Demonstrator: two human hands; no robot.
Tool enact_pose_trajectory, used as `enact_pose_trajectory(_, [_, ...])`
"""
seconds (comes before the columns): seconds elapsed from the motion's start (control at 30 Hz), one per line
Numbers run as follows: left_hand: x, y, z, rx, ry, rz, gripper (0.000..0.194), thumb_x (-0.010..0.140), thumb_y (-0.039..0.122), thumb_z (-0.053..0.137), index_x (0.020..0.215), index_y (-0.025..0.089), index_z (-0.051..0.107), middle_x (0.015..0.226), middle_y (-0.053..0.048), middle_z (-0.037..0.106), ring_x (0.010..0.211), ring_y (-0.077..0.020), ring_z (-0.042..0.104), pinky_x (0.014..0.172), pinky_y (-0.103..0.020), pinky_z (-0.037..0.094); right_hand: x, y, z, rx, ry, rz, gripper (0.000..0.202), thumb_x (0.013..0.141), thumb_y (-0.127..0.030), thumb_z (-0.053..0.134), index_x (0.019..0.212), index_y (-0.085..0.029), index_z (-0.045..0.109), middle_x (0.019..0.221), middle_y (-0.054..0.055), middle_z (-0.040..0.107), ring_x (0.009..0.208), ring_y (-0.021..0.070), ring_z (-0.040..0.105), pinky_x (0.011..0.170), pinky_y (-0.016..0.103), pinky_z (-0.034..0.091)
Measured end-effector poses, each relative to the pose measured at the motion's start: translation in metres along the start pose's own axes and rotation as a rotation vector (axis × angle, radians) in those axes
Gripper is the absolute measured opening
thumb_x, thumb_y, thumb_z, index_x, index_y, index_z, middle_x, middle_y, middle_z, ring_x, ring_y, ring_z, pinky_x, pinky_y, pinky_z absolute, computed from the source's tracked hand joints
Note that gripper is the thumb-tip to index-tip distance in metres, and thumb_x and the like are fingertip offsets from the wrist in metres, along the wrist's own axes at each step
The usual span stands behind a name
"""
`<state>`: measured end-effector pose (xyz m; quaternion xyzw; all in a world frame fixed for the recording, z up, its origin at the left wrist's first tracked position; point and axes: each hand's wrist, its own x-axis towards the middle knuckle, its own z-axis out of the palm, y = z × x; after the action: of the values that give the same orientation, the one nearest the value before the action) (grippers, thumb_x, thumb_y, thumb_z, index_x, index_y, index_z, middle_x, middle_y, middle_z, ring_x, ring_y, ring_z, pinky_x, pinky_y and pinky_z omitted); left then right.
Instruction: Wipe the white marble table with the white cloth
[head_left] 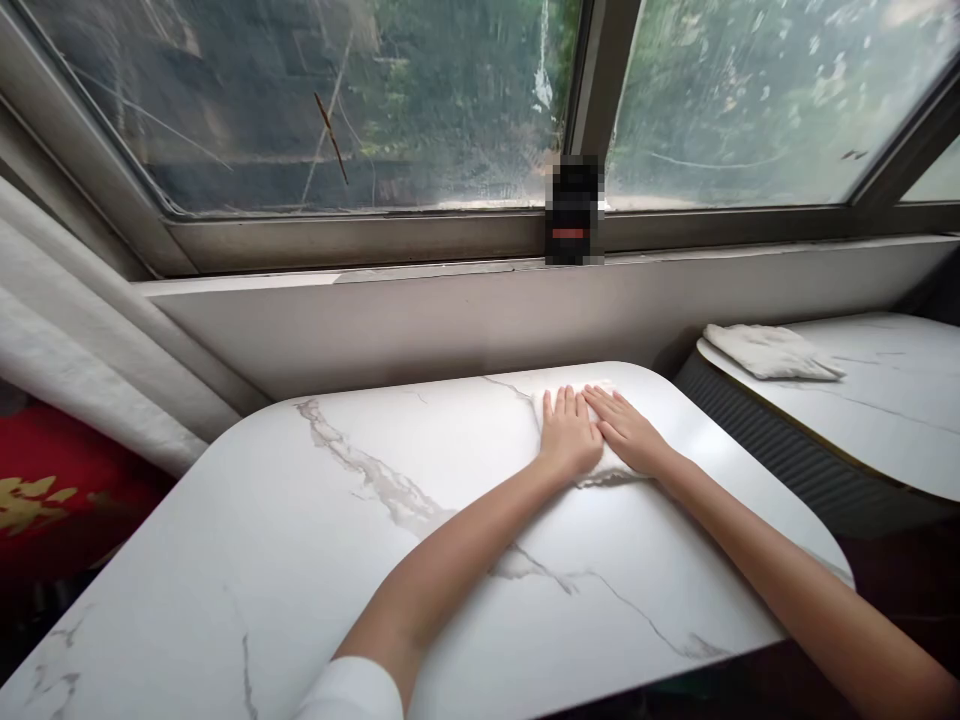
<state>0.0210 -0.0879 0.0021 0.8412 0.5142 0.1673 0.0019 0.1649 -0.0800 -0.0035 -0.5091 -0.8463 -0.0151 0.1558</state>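
A white cloth is lying on the marbled table, toward its far edge near the wall. The left hand is resting palm down on it, fingers stretched out, gripping nothing; the right hand is slanting in close beside, fingers likewise extended. Even pressure through both palms is probably serving best, since the cloth's uneven near edge is looking liable to bunch. Farther right, a folded cloth is lying on another table.
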Motion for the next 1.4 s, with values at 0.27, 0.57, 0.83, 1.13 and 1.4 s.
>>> enact_pose_trajectory(0.27, [-0.079, 0.082, -0.017, -0.055, -0.052, 0.14, 0.061, 0.093, 0.034, 0.023, 0.139, -0.006, 0.03, 0.146, -0.021, 0.026, 0.137, -0.033, 0.015, 0.112, -0.051, 0.008, -0.129, -0.02, -0.037, 0.0, 0.016, 0.01, 0.056, 0.092, -0.022, 0.026, 0.147, -0.027, 0.014, 0.149, 0.002, 0.027, 0.135, 0.0193, 0.025, 0.111, 0.049, 0.025])
enact_pose_trajectory(0.57, [-0.096, 0.133, -0.012, -0.117, -0.056, 0.278, 0.063, 0.093, 0.035, 0.021, 0.14, -0.007, 0.025, 0.145, -0.023, 0.028, 0.137, -0.0356, 0.014, 0.112, -0.053, 0.01, -0.187, -0.007, -0.045, -0.048, 0.01, 0.285, 0.062, 0.084, -0.014, 0.028, 0.145, -0.025, 0.026, 0.144, 0.001, 0.037, 0.133, 0.0213, 0.03, 0.108, 0.047, 0.032])
enact_pose_trajectory(0.83, [-0.018, 0.113, 0.012, -0.099, -0.039, 0.181, 0.062, 0.091, 0.032, 0.022, 0.14, -0.006, 0.024, 0.146, -0.021, 0.027, 0.137, -0.0312, 0.018, 0.113, -0.05, 0.006, -0.102, 0.043, -0.03, 0.033, 0.091, 0.38, 0.059, 0.077, -0.013, 0.03, 0.133, -0.02, 0.047, 0.137, 0.003, 0.048, 0.13, 0.0212, 0.037, 0.11, 0.048, 0.027])
enact_pose_trajectory(1.13, [0.096, 0.065, 0.036, -0.104, -0.059, 0.031, 0.06, 0.09, 0.03, 0.024, 0.139, -0.004, 0.027, 0.146, -0.019, 0.03, 0.136, -0.0275, 0.02, 0.113, -0.046, 0.004, 0.022, 0.111, -0.012, 0.057, 0.05, 0.287, 0.06, 0.074, -0.014, 0.033, 0.132, -0.021, 0.047, 0.135, 0.003, 0.051, 0.13, 0.0229, 0.039, 0.108, 0.049, 0.028])
enact_pose_trajectory(1.4, [0.126, 0.046, 0.045, -0.073, -0.018, -0.03, 0.057, 0.091, 0.028, 0.022, 0.139, -0.002, 0.029, 0.146, -0.017, 0.03, 0.137, -0.0262, 0.02, 0.113, -0.044, 0.002, 0.061, 0.123, -0.004, 0.112, 0.044, 0.277, 0.058, 0.074, -0.014, 0.033, 0.129, -0.017, 0.049, 0.136, 0.006, 0.049, 0.13, 0.0238, 0.038, 0.109, 0.049, 0.024])
